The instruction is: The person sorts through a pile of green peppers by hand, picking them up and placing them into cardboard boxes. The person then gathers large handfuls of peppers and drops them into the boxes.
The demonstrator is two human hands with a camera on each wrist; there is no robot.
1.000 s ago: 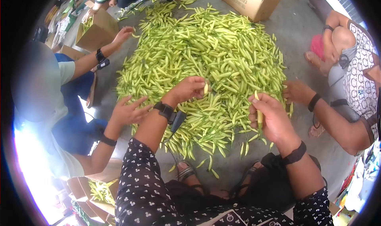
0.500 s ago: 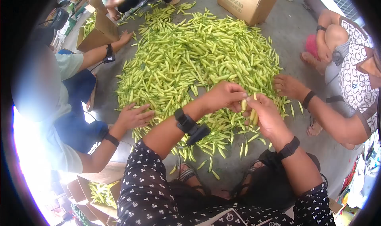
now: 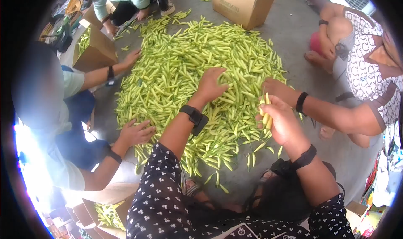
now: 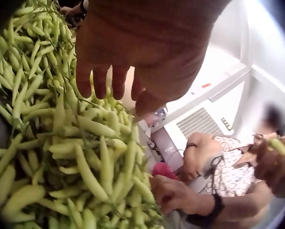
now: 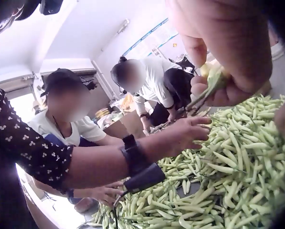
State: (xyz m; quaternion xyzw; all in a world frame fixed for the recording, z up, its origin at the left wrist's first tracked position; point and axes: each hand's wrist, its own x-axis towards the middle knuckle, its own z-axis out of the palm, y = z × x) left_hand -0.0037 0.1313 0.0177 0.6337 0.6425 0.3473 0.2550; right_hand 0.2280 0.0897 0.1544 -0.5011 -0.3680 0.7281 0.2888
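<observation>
Yellow-green peppers (image 3: 201, 50) lie in a wide heap on the floor. Over the middle of the heap is my left hand (image 3: 211, 86), fingers spread and slightly bent, holding nothing. In the left wrist view the left hand (image 4: 142, 52) hangs above the peppers (image 4: 90, 167), fingers pointing down. At the heap's right side my right hand (image 3: 282, 119) holds a few peppers (image 3: 266, 113) between thumb and fingers, tips up. The right wrist view shows the right hand (image 5: 228, 52) close up, gripping peppers by their stem ends (image 5: 213, 83).
Other people's hands touch the heap at left (image 3: 136, 132) and right (image 3: 279, 90), the right one close beside my right hand. Cardboard boxes with peppers stand at the back (image 3: 239, 6), back left (image 3: 98, 50) and lower left (image 3: 121, 211). Loose peppers lie at the near edge.
My left hand came over to my right hand, then moved back left to the heap, empty. My right hand now holds more peppers than at first. The neighbour's hand at right has moved inward.
</observation>
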